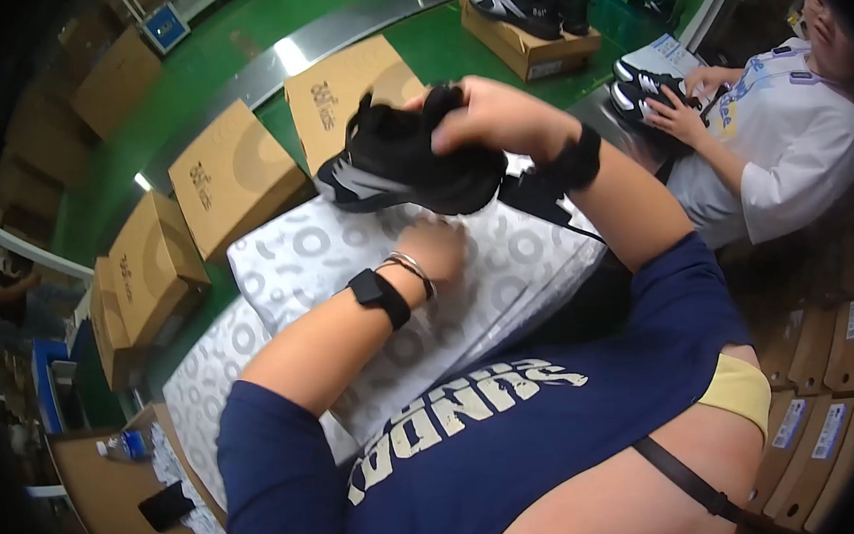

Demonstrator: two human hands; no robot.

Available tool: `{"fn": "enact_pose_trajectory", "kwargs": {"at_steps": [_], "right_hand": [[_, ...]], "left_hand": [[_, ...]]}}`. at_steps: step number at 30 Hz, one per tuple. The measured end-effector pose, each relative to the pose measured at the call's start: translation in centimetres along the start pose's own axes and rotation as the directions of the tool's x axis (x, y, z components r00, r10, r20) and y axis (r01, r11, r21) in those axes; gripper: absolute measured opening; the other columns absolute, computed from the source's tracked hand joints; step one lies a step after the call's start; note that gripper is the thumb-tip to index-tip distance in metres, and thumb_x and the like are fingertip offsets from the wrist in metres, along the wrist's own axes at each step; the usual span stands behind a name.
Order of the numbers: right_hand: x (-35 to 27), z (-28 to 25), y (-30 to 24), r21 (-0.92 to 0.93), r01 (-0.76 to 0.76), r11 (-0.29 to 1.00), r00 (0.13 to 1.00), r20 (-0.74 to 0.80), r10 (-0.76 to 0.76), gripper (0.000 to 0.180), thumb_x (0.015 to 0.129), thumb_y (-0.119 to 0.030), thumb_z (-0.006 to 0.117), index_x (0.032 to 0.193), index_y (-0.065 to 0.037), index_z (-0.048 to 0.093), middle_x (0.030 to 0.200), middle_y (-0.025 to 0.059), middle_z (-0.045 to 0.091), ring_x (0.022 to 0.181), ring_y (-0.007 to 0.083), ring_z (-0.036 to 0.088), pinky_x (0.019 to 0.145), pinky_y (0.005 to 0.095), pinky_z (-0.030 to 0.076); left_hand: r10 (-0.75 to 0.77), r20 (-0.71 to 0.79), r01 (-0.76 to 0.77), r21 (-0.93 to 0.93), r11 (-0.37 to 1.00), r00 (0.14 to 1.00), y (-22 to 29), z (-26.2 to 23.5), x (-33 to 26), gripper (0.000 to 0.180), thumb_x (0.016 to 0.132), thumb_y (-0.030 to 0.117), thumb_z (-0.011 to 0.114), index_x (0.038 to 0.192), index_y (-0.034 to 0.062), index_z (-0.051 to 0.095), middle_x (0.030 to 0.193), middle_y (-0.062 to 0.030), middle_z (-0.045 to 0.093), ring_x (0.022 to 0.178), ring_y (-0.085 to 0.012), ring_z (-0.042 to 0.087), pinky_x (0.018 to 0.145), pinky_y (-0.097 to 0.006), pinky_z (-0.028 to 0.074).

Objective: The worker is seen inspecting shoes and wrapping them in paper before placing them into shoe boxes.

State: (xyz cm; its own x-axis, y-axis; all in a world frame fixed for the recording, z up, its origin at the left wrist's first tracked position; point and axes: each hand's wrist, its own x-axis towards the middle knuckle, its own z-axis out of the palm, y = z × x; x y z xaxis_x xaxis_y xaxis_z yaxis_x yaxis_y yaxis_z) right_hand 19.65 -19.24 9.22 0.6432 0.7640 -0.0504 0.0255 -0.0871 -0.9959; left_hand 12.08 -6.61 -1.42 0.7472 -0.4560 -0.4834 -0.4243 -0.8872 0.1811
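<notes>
My right hand (501, 123), with a black band at its wrist, is raised over the workspace and closed on the upper rear part of a black sneaker (390, 175). The sneaker has a grey-white side marking and is held off the surface. Below it, my left hand (436, 251) is low over a stack of white wrapping paper (383, 341) printed with grey rings and dashes. Motion smears its fingers, so I cannot tell whether they hold anything. Whether a second shoe is behind the held one is unclear.
Several brown shoeboxes (236, 177) line the green conveyor (367, 16). More black sneakers (527, 8) rest on a box at the back. At right, a co-worker (788, 138) handles black shoes. An open carton (115, 502) stands lower left; stacked boxes (812, 437) are lower right.
</notes>
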Motion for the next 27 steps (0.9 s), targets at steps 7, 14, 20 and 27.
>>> {"fn": "enact_pose_trajectory", "kwargs": {"at_steps": [7,14,20,27], "right_hand": [[-9.8,11.3,7.5,-0.62,0.631,0.466,0.77,0.423,-0.478,0.013,0.067,-0.016,0.061,0.079,-0.011,0.06,0.106,0.0085,0.05,0.103,0.0265,0.047,0.084,0.0457,0.036],[-13.4,-3.2,15.7,-0.744,-0.64,0.191,0.721,-0.668,-0.183,0.025,0.076,-0.02,0.055,0.094,-0.002,0.06,0.095,0.0136,0.059,0.096,0.0257,0.054,0.083,0.0377,0.04],[-13.1,-3.7,18.9,-0.716,-0.683,0.147,0.65,-0.687,-0.326,0.026,0.079,-0.018,0.051,0.099,-0.003,0.058,0.101,0.0121,0.058,0.101,0.023,0.051,0.087,0.0383,0.036],[-12.4,-2.5,17.1,-0.656,-0.738,0.158,0.594,-0.743,-0.309,0.019,0.079,-0.017,0.048,0.086,-0.005,0.061,0.087,0.0107,0.062,0.085,0.0242,0.058,0.079,0.0367,0.042]], "left_hand": [[0.628,-0.311,-0.69,-0.473,0.548,0.713,2.7,-4.9,-18.2,0.055,0.077,0.029,0.062,0.117,-0.004,0.044,0.112,-0.0194,0.053,0.098,-0.0323,0.054,0.082,-0.037,0.044],[-0.411,-0.643,-0.099,-0.605,0.79,0.646,-4.3,2.8,-21.0,0.045,0.073,0.014,0.06,0.113,-0.0018,0.048,0.116,-0.0175,0.049,0.109,-0.028,0.046,0.093,-0.034,0.033],[-0.487,-0.652,0.012,-0.592,0.806,0.581,-6.3,7.9,-19.3,0.048,0.074,0.015,0.061,0.116,-0.0016,0.046,0.131,-0.0196,0.033,0.121,-0.0322,0.032,0.1,-0.037,0.026],[-0.503,-0.68,-0.076,-0.631,0.772,0.534,-6.0,9.1,-18.2,0.045,0.076,0.011,0.056,0.117,-0.0038,0.045,0.134,-0.0173,0.029,0.124,-0.0277,0.029,0.103,-0.035,0.02]]}}
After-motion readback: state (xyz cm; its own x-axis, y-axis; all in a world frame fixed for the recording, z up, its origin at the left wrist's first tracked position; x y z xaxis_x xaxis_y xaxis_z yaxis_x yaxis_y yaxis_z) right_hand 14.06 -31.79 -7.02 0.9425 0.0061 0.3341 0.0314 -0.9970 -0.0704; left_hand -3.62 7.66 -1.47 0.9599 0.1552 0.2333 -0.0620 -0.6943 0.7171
